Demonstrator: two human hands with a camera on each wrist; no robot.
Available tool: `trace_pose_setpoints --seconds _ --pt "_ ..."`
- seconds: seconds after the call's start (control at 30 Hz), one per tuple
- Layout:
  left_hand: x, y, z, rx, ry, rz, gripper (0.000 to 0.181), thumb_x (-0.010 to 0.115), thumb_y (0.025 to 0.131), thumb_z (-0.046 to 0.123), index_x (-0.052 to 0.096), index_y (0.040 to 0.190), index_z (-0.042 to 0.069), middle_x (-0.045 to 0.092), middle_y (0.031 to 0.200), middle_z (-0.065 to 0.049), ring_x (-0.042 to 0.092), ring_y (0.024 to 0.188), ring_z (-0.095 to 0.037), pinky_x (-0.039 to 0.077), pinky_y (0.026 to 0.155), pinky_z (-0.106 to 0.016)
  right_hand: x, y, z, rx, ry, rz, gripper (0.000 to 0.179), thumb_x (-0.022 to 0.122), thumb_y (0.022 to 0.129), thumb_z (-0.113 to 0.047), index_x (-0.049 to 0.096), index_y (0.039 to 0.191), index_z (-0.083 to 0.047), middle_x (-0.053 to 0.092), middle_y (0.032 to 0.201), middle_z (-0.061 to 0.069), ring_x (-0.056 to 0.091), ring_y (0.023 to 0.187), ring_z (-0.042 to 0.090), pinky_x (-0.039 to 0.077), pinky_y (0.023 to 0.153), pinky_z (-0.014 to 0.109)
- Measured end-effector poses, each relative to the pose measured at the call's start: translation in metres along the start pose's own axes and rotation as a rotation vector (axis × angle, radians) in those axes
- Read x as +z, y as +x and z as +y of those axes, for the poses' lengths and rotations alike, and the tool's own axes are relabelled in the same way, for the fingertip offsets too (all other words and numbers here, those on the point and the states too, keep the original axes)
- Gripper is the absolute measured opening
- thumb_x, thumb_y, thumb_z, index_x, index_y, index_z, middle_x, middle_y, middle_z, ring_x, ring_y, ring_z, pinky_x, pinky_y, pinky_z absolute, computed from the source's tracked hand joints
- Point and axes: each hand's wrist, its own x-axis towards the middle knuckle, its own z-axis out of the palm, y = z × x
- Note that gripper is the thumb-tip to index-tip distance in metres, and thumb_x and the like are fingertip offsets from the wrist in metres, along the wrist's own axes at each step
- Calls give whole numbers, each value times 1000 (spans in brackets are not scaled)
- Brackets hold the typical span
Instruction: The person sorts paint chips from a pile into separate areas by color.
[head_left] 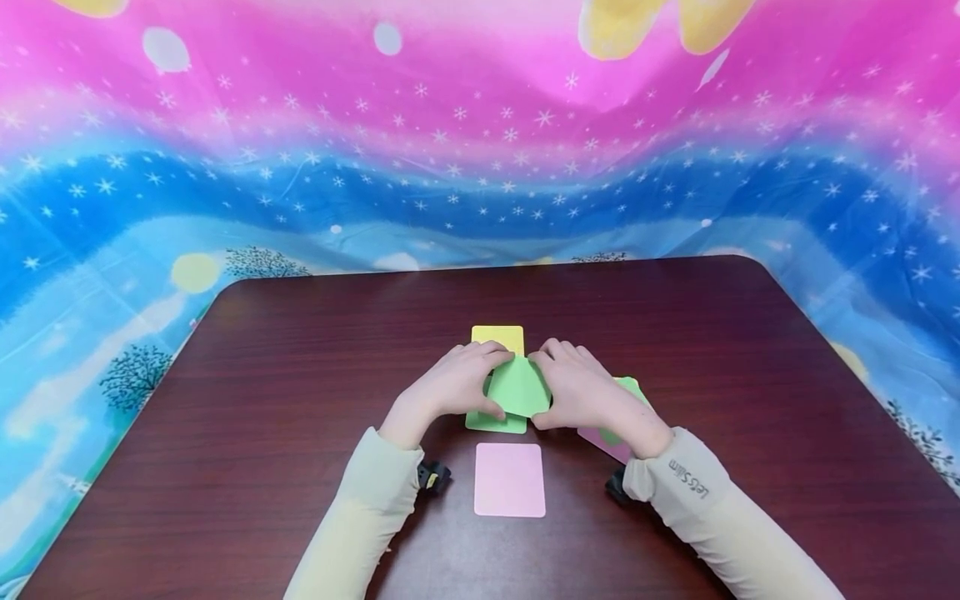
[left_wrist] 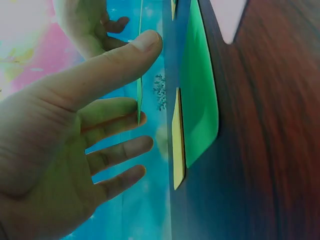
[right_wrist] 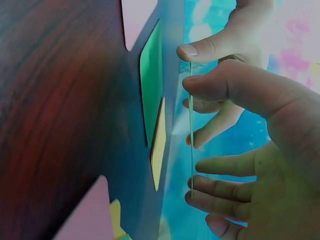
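A thin green square card [head_left: 519, 388] is held up between both hands, above the tabletop. My left hand [head_left: 456, 382] holds its left side, thumb near the front corner and fingertips at the back one. On the opposite side my right hand [head_left: 581, 387] grips it in the same way, thumb in front. In the right wrist view the raised card [right_wrist: 192, 155] shows edge-on between the fingertips. Beneath it a second green card [head_left: 495, 424] lies on the table, partly covered. A yellow card [head_left: 498, 337] lies behind, and a pink card [head_left: 510, 480] nearer the body.
Beside the right forearm, partly hidden by it, lie more cards, among them a green one [head_left: 630, 390] and a pink one [head_left: 602, 443]. The dark wooden table [head_left: 300, 417] has rounded far corners. A colourful patterned cloth [head_left: 480, 150] hangs behind it.
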Motion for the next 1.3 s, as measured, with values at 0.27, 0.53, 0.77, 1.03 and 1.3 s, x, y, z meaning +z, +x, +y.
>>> trace_pose_setpoints --seconds 0.27,0.53,0.77,1.03,1.3 --pt "3 -10 -4 -22 22 -8 80 80 61 44 50 129 13 51 125 0 44 109 -20 37 93 -38 7 5 -8 -17 2 -40 68 73 60 -42 55 114 -6 49 105 4 47 92 19 36 78 35" --pt "8 -16 -6 -43 19 -24 78 81 60 43 52 126 12 53 119 -1 45 103 -20 38 89 -38 16 9 -13 -50 -2 -66 62 74 62 -42 58 111 -9 50 102 3 48 90 19 35 78 36" --pt "10 -16 -5 -67 59 -57 75 80 61 43 53 124 12 53 117 -1 48 103 -20 40 88 -38 20 10 -13 -66 -9 -89 58 74 66 -41 59 112 -10 52 104 3 50 92 19 36 81 38" --pt "6 -14 1 -70 91 -87 70 80 62 42 57 120 11 52 117 -2 48 104 -21 40 86 -38 17 8 -11 -65 9 -115 56 73 70 -41 59 116 -11 53 111 4 50 100 21 36 84 39" --pt "4 -9 5 -53 100 -85 65 80 63 41 59 117 11 51 113 -4 48 103 -20 40 85 -36 6 -5 3 -9 4 -111 55 71 73 -41 59 117 -11 53 112 5 51 104 23 36 87 42"
